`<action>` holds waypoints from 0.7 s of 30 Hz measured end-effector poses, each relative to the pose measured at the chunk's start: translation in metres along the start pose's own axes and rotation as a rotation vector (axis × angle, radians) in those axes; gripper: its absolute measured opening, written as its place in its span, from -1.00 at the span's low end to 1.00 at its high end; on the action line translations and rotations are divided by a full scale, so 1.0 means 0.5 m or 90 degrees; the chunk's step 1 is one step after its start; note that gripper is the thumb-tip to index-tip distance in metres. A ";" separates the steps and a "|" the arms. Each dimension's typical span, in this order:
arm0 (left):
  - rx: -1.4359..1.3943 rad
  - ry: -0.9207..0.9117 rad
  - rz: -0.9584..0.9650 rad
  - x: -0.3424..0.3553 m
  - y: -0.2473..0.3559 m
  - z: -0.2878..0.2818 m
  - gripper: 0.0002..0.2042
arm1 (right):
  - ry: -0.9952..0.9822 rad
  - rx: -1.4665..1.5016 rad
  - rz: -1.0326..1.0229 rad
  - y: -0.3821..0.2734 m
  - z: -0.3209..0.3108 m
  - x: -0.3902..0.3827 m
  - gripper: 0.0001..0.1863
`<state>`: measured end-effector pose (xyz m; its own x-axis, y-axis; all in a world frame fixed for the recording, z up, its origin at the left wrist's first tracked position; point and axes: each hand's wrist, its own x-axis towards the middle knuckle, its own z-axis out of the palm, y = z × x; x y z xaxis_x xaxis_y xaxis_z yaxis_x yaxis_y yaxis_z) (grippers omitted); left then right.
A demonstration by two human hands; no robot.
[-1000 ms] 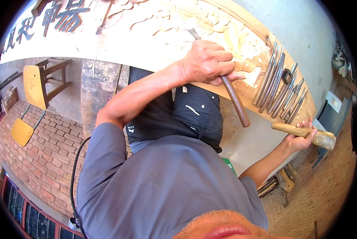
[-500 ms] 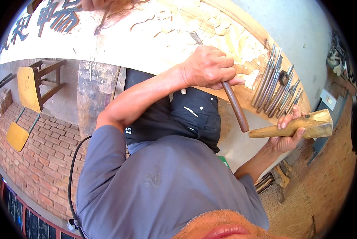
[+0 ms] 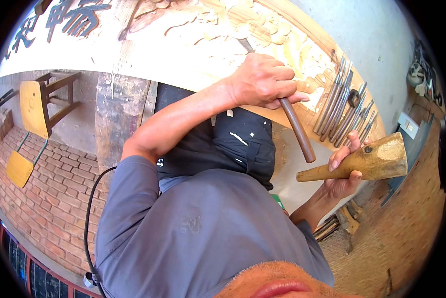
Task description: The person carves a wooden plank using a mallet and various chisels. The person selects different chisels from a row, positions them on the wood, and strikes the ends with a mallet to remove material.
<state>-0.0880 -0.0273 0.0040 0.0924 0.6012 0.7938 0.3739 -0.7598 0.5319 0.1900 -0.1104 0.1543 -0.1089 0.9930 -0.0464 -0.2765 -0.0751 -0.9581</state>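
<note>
My left hand [image 3: 264,82] is closed around a chisel [image 3: 297,130]. Its brown wooden handle sticks out below my fist, toward my right, while the metal blade slants the other way onto the pale carved wooden board [image 3: 233,62]. Where the blade's tip meets the wood is hard to make out in the glare. In my right hand [image 3: 343,186] is a wooden mallet [image 3: 379,158], gripped where the narrow handle widens into the thick head. The narrow end of the mallet lies just below the butt of the chisel handle, with a small gap showing between them.
Several chisels [image 3: 335,102] lie side by side on the board's right part, near my right hand. Curled wood shavings [image 3: 310,82] cover the carving. Dark painted characters [image 3: 86,20] mark the far left. A wooden chair [image 3: 34,109] stands on the left; a pale box [image 3: 408,124] is at right.
My right hand has brought the mallet leftward and slightly down, turning it a little. The chisel and my left hand have barely shifted. Another hand at the top edge has gone from view.
</note>
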 end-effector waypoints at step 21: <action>-0.038 0.143 -0.132 0.035 0.000 -0.025 -0.49 | 0.037 -1.043 -0.231 -0.069 0.219 0.006 -0.33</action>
<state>-0.0980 -0.0200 0.0216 -0.1888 0.6799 0.7086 0.3073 -0.6444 0.7002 0.0944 -0.1150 0.2180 -0.2238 0.9410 0.2540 0.9441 0.2740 -0.1832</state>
